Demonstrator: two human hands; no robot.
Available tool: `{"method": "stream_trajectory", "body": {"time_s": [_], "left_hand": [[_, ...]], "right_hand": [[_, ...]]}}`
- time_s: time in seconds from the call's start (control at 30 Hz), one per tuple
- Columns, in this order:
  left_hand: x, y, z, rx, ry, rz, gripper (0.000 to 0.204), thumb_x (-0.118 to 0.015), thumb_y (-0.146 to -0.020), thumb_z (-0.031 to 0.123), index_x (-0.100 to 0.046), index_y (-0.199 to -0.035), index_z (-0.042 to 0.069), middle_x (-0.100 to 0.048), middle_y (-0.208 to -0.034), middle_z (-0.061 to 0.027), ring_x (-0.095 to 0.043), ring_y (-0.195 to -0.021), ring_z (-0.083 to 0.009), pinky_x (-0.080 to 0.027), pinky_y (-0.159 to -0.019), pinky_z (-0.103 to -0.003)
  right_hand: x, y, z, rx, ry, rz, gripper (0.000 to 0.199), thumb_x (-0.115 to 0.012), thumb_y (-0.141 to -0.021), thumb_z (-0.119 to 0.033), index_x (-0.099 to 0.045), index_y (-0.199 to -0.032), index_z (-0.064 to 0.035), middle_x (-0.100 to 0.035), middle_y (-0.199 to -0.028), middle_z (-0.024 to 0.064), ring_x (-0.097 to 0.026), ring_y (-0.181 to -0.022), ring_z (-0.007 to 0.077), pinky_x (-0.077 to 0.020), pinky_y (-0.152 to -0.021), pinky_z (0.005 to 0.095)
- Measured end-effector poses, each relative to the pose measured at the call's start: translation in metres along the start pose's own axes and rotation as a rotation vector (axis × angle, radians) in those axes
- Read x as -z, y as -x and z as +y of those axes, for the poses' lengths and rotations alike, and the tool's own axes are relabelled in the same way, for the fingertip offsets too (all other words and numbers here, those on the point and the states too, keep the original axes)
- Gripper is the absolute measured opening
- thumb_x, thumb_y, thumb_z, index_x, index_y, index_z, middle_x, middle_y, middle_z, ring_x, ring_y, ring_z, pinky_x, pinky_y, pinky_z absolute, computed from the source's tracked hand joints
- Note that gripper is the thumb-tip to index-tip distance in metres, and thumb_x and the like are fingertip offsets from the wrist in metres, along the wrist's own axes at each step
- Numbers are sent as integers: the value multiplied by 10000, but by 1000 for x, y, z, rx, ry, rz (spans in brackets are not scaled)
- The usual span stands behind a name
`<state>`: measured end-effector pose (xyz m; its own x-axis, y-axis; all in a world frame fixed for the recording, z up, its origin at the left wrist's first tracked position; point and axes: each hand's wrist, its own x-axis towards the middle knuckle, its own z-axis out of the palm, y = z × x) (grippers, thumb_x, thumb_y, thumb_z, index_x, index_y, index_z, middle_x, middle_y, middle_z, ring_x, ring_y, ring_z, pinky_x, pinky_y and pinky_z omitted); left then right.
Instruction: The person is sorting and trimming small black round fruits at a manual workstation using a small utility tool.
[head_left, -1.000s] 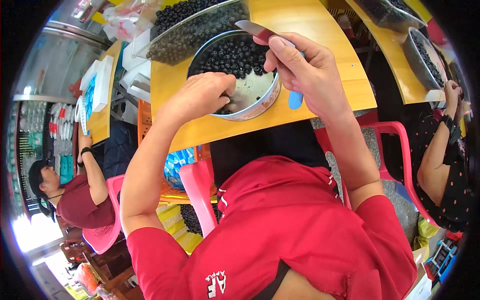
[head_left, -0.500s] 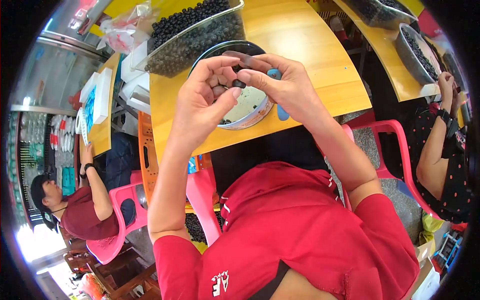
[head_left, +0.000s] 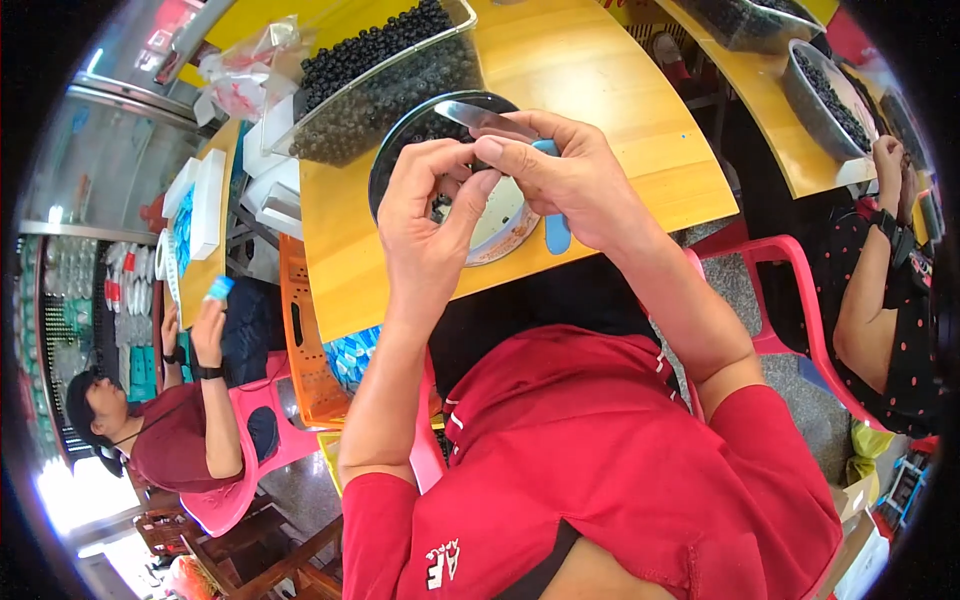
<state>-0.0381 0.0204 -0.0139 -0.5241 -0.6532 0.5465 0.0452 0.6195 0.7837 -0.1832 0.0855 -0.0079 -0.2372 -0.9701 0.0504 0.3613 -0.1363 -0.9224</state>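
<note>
Holding the left hand (head_left: 425,215) upright on a steep forearm over the bowl (head_left: 503,243) on the table (head_left: 590,80), pinching a small, mostly hidden dark berry (head_left: 482,168) between curled fingers and thumb. Holding the right hand (head_left: 575,190) fingertip to fingertip beside it on an inward-slanting forearm, gripping a blue-handled knife (head_left: 557,235) in bent fingers, aimed blade-first to the left above the bowl.

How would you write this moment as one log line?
left hand: pinches small dark piece | right hand: holds knife | below: round bowl | beyond: clear bin
</note>
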Motion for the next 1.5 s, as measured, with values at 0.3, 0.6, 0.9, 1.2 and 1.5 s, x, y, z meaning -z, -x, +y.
{"method": "stream_trajectory", "body": {"time_s": [0.3,0.6,0.9,1.2,1.5], "left_hand": [[-9,5,-7,314,528,96,193,-654,-888,92,-636,-1060,6,-602,-895,-14,-530,-764,-87,-421,-672,-211],[-4,8,-10,367,845,60,195,-640,-902,108,-612,-1065,6,-620,-856,-41,-540,-746,-113,-431,-667,-245],[1,6,-11,322,888,52,160,-637,-899,92,-621,-1038,14,-641,-893,-54,-550,-766,-123,-431,-701,-255],[6,8,-14,297,902,12,228,-629,-901,92,-618,-1110,2,-643,-923,-68,-557,-777,-138,-432,-683,-253],[57,-26,-39,600,788,-147,197,-501,-933,126,-606,-1033,-8,-603,-890,-62,-505,-674,-126,-402,-576,-227]], "right_hand": [[5,-1,0,196,120,-5,249,-584,-950,-203,-637,-1106,-15,-551,-678,-38,-362,-493,-6,-267,-433,172],[7,4,-5,317,329,-175,311,-542,-970,-202,-608,-1226,-39,-592,-685,-14,-425,-530,-3,-314,-446,168],[0,8,-8,312,321,-157,263,-544,-969,-169,-639,-1176,-37,-574,-670,-24,-474,-567,12,-345,-464,173],[-1,3,0,344,280,-120,249,-557,-963,-168,-640,-1152,-30,-588,-693,0,-483,-557,26,-351,-463,180],[23,-7,-14,212,73,27,284,-561,-961,-179,-613,-1178,-4,-608,-702,30,-376,-470,6,-259,-419,171]]}}
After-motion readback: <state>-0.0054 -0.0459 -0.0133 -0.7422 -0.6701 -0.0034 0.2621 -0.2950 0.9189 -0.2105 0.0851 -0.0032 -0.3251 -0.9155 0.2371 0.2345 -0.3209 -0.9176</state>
